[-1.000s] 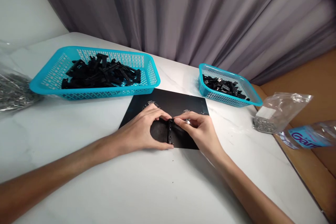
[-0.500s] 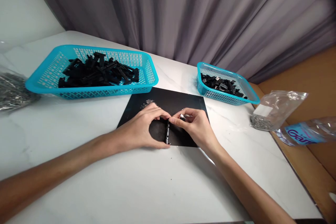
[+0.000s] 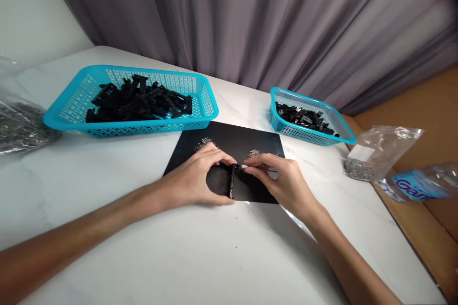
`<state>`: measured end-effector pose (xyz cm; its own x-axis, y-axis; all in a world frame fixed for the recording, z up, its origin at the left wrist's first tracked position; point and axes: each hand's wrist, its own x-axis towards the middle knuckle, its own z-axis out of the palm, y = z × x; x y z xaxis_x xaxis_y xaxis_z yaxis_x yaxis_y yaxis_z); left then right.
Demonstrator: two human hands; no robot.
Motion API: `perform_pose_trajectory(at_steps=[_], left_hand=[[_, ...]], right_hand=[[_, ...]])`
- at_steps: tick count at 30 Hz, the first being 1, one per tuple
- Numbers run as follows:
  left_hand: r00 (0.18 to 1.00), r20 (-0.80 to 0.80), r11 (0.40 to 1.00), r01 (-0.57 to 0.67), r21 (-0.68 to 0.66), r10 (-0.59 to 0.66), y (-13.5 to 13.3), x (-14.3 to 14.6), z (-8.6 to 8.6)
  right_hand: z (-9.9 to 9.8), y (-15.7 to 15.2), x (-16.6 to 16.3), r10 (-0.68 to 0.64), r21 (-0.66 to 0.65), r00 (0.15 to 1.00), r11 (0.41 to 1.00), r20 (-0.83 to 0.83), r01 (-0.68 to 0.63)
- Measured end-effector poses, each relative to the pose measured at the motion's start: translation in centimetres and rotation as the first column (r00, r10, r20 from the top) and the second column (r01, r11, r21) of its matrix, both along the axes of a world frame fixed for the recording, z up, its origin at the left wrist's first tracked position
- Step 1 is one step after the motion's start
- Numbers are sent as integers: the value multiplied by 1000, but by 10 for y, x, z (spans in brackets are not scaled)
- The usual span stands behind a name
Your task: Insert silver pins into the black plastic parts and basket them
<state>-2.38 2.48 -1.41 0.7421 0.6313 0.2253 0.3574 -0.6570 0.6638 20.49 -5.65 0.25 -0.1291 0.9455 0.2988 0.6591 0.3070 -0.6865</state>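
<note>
Tabletop [image 3: 179, 257]: white; black mat [image 3: 236, 138] partly under left grip [image 3: 195, 176]
Room: grey curtain [image 3: 222, 19] beyond it
Left grip: pinching black part [image 3: 232, 183] at both ends
Part axis: front-to-back, far end toward curtain
Right grip [image 3: 282, 174]: holding white-tipped stick [image 3: 244, 167], right of part's far end

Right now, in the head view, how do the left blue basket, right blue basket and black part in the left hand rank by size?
1. Left blue basket
2. Right blue basket
3. Black part in the left hand
</note>
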Motion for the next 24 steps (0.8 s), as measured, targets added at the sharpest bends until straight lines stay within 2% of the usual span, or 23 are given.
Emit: perform_pose_trajectory(at_steps=[9, 17, 20, 24], left_hand=[[1000, 8, 1000, 0, 2, 0, -1, 0, 0], [1000, 27, 1000, -1, -16, 2, -2, 0, -3], [1000, 16, 1000, -1, -22, 2, -1, -1, -4], [1000, -1, 1000, -5, -26, 5, -1, -3, -4]], right_hand=[[-3, 3, -11, 30, 98, 999, 995, 31, -33], [-5, 5, -13, 58, 136, 995, 988, 77, -68], [-3, 6, -13, 50, 104, 994, 993, 94, -60], [5, 4, -8, -32, 31, 997, 999, 73, 30]])
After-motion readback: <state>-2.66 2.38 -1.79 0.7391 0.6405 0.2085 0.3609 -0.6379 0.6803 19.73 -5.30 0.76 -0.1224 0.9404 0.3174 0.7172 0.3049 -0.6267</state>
